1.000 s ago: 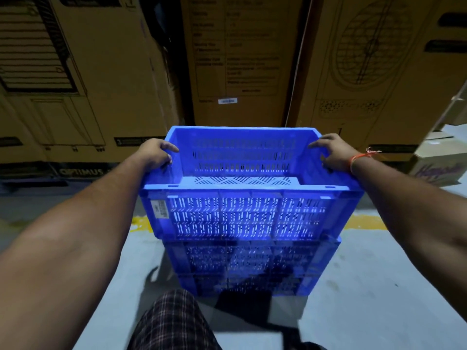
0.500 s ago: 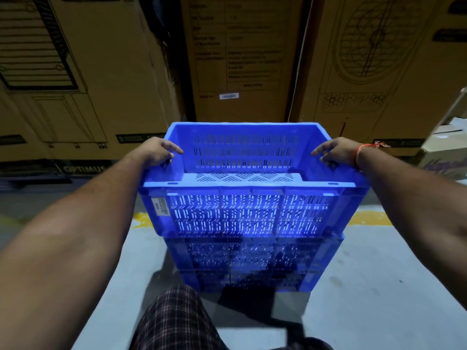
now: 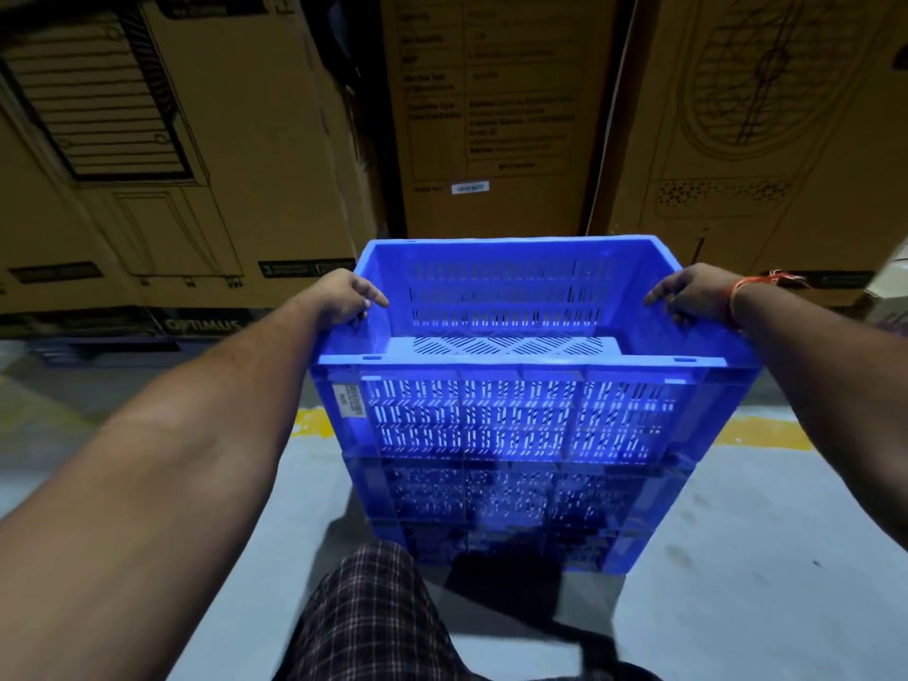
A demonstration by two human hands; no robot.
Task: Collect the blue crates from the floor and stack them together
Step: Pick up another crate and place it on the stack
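A stack of blue slatted crates stands on the grey floor in front of me. The top crate (image 3: pixel 521 415) is empty and sits on the lower crates (image 3: pixel 516 503), which are in shadow. My left hand (image 3: pixel 344 299) grips the left rim of the top crate, fingers curled over the edge. My right hand (image 3: pixel 688 297), with an orange thread at the wrist, grips the right rim the same way. A white label sits on the top crate's near left corner.
Tall cardboard cartons (image 3: pixel 496 115) form a wall right behind the stack. A yellow floor line (image 3: pixel 766 430) runs under the crates. A small box (image 3: pixel 889 287) lies at the far right. My checked trouser leg (image 3: pixel 373 616) is close to the stack's near side.
The top crate has settled slightly lower onto the stack, and both hands have stayed on its side rims. The view has shifted a little.
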